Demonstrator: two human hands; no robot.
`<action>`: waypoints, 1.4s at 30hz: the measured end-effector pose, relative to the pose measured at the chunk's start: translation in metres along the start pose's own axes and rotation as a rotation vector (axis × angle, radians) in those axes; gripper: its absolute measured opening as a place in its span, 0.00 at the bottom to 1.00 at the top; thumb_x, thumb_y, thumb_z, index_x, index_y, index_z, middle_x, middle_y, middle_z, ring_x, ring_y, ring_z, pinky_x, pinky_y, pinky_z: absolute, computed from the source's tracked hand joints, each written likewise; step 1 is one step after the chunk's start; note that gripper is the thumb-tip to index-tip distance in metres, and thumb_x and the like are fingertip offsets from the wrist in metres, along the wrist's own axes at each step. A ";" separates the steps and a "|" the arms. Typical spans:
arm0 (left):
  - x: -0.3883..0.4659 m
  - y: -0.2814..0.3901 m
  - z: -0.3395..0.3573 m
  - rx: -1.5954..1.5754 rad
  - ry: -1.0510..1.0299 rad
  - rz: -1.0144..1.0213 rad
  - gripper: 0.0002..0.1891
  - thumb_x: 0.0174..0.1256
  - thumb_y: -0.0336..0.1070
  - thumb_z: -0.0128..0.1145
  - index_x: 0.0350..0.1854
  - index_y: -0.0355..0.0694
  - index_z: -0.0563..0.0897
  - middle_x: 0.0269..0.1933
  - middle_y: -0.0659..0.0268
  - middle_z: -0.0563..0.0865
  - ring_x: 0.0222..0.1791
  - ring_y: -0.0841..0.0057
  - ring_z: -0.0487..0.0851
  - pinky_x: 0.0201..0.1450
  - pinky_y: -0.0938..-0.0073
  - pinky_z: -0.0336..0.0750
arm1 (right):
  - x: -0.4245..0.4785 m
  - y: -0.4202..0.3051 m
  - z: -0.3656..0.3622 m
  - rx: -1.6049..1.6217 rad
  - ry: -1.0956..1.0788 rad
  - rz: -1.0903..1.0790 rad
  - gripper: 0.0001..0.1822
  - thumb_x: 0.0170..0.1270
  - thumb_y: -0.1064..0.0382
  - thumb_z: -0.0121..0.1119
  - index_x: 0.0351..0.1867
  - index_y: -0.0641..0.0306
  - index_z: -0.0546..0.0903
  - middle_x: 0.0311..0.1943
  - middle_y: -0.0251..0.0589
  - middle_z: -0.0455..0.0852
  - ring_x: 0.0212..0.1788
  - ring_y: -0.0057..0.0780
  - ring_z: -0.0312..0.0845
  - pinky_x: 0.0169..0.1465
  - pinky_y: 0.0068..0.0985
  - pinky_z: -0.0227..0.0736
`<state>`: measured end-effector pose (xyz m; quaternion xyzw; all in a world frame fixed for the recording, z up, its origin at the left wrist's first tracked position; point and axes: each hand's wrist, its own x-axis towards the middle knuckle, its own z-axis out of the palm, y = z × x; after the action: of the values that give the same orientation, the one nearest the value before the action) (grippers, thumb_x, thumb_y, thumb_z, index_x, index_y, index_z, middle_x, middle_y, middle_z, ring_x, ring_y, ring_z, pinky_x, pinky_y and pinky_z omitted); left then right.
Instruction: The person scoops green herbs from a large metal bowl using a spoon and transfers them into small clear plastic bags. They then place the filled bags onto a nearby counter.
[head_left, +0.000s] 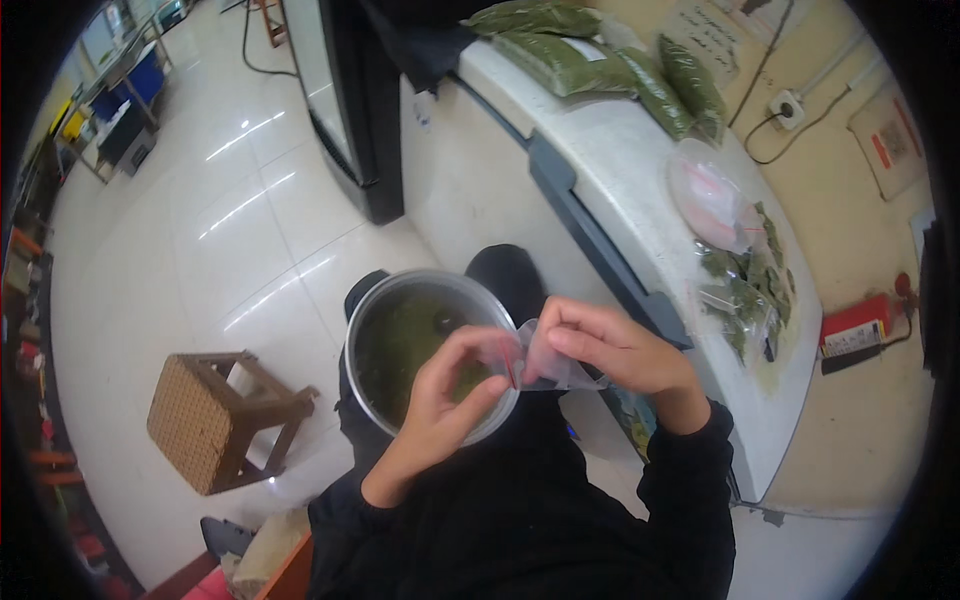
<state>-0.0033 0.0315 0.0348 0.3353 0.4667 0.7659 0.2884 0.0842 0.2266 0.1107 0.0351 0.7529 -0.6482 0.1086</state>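
A small clear zip bag (551, 367) with a red stripe at its mouth is held between my two hands, over the right rim of a round metal pot (358, 382). My left hand (457, 390) pinches the striped edge. My right hand (611, 345) grips the bag's other side, its fingers curled. Greenish, finely broken material (397, 330) lies inside the pot, which rests on my lap. On the white surface to the right are small bags with green leaves (750, 300) and a pile of clear bags with red stripes (712, 195).
Large bags of green material (562, 64) lie at the surface's far end. A brown woven-top stool (191, 424) stands on the tiled floor at left. By the wall at right is a red fire extinguisher (855, 322). A wall socket (786, 109) has cables.
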 end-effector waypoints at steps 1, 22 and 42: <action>-0.006 -0.001 -0.004 0.033 0.019 -0.038 0.13 0.65 0.29 0.60 0.51 0.33 0.78 0.44 0.61 0.84 0.45 0.77 0.81 0.50 0.75 0.73 | 0.005 0.005 0.005 0.022 -0.022 0.020 0.12 0.76 0.56 0.45 0.41 0.62 0.74 0.34 0.33 0.82 0.42 0.17 0.72 0.50 0.21 0.67; -0.029 -0.028 -0.017 0.014 0.325 -0.056 0.09 0.65 0.30 0.63 0.26 0.35 0.80 0.28 0.68 0.83 0.28 0.85 0.78 0.34 0.84 0.69 | 0.029 0.035 0.064 -0.299 0.218 -0.237 0.13 0.54 0.63 0.72 0.38 0.65 0.83 0.36 0.42 0.86 0.37 0.35 0.83 0.42 0.26 0.75; -0.025 -0.039 -0.009 0.822 0.446 0.336 0.10 0.50 0.18 0.61 0.24 0.38 0.73 0.28 0.63 0.78 0.29 0.67 0.76 0.37 0.69 0.70 | 0.044 0.049 0.068 -0.545 0.456 -0.360 0.23 0.56 0.74 0.63 0.55 0.62 0.75 0.37 0.43 0.83 0.40 0.42 0.83 0.42 0.31 0.79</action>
<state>0.0100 0.0229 -0.0096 0.3196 0.7200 0.6075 -0.1019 0.0587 0.1638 0.0450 0.0153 0.8962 -0.4090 -0.1714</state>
